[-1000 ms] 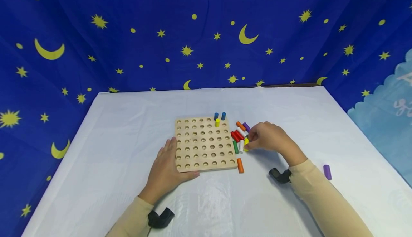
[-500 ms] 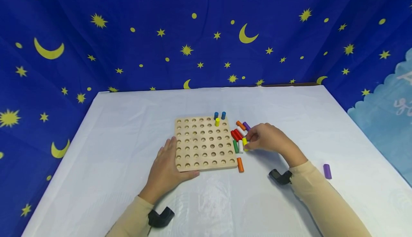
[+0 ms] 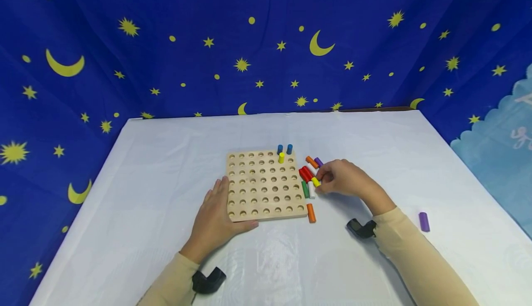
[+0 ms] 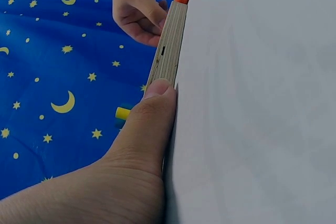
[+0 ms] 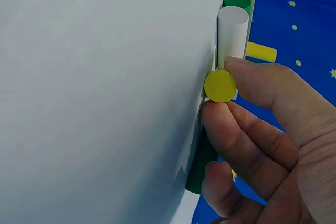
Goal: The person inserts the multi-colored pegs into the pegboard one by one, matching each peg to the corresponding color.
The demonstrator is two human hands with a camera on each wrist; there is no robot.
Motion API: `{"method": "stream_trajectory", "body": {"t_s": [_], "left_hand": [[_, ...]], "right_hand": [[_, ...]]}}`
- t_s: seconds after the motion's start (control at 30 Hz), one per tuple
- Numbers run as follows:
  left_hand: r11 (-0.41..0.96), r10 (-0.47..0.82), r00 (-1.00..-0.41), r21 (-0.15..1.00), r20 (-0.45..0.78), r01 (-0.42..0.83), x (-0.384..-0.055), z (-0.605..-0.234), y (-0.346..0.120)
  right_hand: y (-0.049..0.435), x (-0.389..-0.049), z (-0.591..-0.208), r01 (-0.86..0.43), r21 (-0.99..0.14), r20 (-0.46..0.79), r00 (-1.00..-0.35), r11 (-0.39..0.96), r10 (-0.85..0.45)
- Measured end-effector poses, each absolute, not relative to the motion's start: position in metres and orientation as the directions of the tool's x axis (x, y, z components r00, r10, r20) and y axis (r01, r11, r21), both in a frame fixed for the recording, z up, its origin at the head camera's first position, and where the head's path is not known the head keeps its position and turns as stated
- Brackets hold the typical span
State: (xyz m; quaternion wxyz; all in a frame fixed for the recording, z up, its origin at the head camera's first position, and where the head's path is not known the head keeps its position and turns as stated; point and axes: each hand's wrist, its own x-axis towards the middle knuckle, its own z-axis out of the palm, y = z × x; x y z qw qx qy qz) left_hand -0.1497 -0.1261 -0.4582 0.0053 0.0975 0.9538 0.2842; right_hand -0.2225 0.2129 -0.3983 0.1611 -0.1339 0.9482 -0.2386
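A square wooden pegboard [image 3: 258, 185] with rows of round holes lies on the table. My left hand [image 3: 213, 213] rests against its left side with fingers straight, the thumb [image 4: 152, 124] along the front edge. Two blue pegs [image 3: 289, 149] and a yellow peg [image 3: 281, 158] stand upright at its far right corner. Just right of the board, my right hand [image 3: 347, 179] pinches another yellow peg [image 5: 220, 86] between thumb and fingertips. Around that peg lie red pegs [image 3: 305, 174], a green peg [image 3: 305, 189] and a white peg [image 5: 233, 32].
An orange peg [image 3: 311, 213] lies by the board's near right corner, another orange peg [image 3: 311, 162] beyond the pile. One purple peg [image 3: 424, 222] lies apart, beside the right sleeve. A blue star-patterned curtain [image 3: 266, 42] hangs behind the white table [image 3: 187, 144].
The yellow peg at my right fingertips has turned and shifted slightly away from me and left. My left hand and the board stay in place.
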Motion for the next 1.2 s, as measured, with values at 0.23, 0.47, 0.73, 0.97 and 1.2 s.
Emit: {"method": "stream_trajectory", "body": {"t_s": [0.23,0.47,0.73,0.97,1.2], "left_hand": [[0.816,0.186,-0.982,0.552,0.03,0.172,-0.15,-0.457,-0.126],[0.815,0.189,-0.982,0.553,0.031,0.174,-0.149,-0.458,-0.126],[0.812,0.189,-0.982,0.557,0.027,0.172,-0.149,-0.457,-0.126],[0.812,0.187,-0.982,0.558,0.022,0.168,-0.15,-0.457,-0.126],[0.815,0.186,-0.982,0.554,0.028,0.17,-0.15,-0.459,-0.126]], "right_hand": [[0.212,-0.223,-0.398,-0.185,-0.507,-0.238,-0.909,0.842,-0.343],[0.213,-0.225,-0.398,-0.199,-0.493,-0.236,-0.907,0.847,-0.35],[0.213,-0.224,-0.4,-0.236,-0.477,-0.214,-0.903,0.847,-0.372],[0.22,-0.225,-0.395,-0.296,-0.459,-0.181,-0.892,0.838,-0.414],[0.223,-0.236,-0.393,-0.336,-0.505,-0.1,-0.892,0.795,-0.441]]}}
